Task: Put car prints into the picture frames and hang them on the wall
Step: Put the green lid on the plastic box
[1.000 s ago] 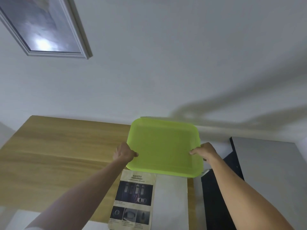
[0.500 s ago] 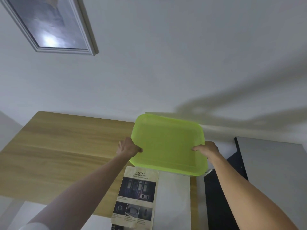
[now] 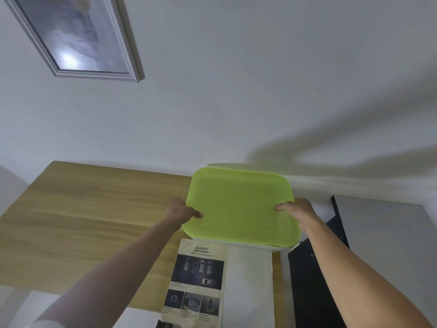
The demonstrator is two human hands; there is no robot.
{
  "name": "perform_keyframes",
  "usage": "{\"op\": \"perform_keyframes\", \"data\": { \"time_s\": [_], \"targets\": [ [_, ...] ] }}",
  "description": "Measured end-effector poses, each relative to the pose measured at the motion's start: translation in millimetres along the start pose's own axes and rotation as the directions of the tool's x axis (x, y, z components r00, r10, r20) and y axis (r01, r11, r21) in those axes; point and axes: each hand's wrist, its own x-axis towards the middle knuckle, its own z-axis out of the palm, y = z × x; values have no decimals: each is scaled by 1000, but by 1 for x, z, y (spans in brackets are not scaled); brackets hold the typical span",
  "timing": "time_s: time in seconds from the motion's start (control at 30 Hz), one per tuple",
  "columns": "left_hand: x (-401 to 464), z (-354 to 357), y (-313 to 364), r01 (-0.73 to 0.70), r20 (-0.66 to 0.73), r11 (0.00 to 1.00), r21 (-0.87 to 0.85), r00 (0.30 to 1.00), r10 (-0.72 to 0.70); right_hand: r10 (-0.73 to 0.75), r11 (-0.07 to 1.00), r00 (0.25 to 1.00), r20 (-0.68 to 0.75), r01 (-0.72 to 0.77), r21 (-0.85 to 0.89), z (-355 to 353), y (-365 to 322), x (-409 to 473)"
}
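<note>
A lime-green plastic tray-like lid (image 3: 238,207) is held above the right end of the wooden table (image 3: 82,221). My left hand (image 3: 181,209) grips its left edge and my right hand (image 3: 296,208) grips its right edge. A white rim (image 3: 272,247) shows under the lid's near edge. A car print headed "SAFETY" (image 3: 197,280) lies on the table below it, beside a white sheet (image 3: 248,287). A grey picture frame (image 3: 78,36) with a print in it hangs on the wall at the upper left.
A black panel (image 3: 309,280) and a grey surface (image 3: 383,245) stand to the right of the table. The white wall (image 3: 236,91) rises straight behind the table. A small dark object (image 3: 164,325) peeks in at the bottom edge.
The view has shifted a little, so the frame and table sit further right and lower in the picture. Both hands keep their grip on the green lid, which has lowered slightly.
</note>
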Motion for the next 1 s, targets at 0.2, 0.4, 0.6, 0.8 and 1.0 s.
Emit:
{"op": "perform_keyframes", "data": {
  "time_s": [0.2, 0.4, 0.6, 0.8, 1.0],
  "targets": [
    [0, -34, -24, -53, -27, 993, -102, 998, 51, -121, 992, 988, 96, 124, -28, 23, -4, -35],
    [13, -97, -71, -89, -51, 986, -142, 995, 83, -223, 962, 959, 172, 246, -121, 91, -6, -52],
    [27, -181, -121, -130, -112, 983, -127, 987, 116, -287, 939, 940, 185, 314, -138, 189, -37, -83],
    [60, -252, -167, -97, -117, 985, -139, 990, 81, -290, 917, 934, 211, 334, -220, 275, -64, -100],
    [101, -291, -193, -31, -114, 991, -127, 993, 16, -294, 865, 932, 211, 354, -356, 350, -76, -111]
  ]
}}
